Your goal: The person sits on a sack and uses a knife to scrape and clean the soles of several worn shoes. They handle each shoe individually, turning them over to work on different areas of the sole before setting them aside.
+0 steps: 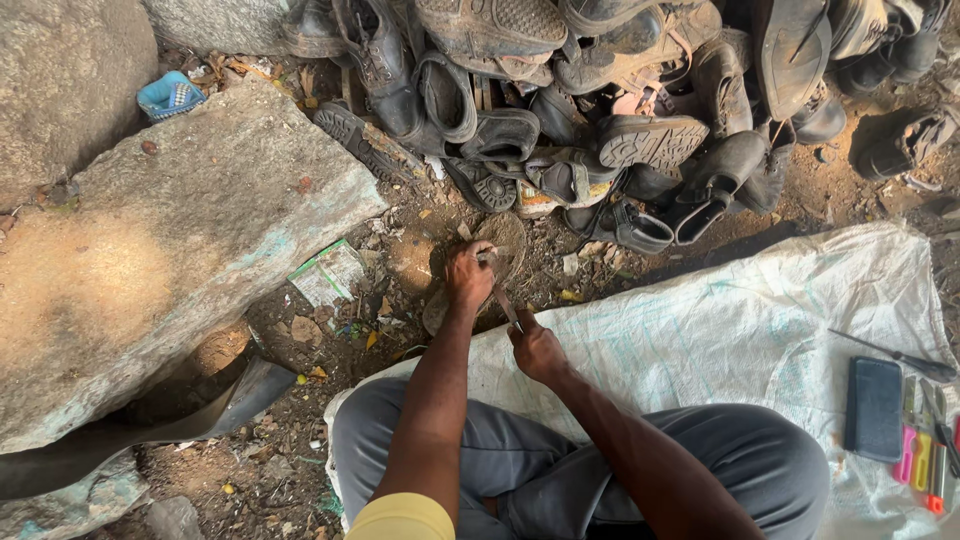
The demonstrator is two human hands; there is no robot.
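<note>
We are looking at an open-air shoe-repair spot set up on bare ground, not a room or a shop with walls. Across the top of the frame we see a heap of worn shoes [590, 110], dark and dusty, piled against each other. The dirt ground [290, 450] in the lower middle is strewn with dry leaves and scraps. A large flat rock [150, 260] fills the left side. At the lower right we see a white woven sack [740, 330] spread out as a work mat, and at its right edge a row of small hand tools [925, 450] beside a dark flat case [873, 408].
</note>
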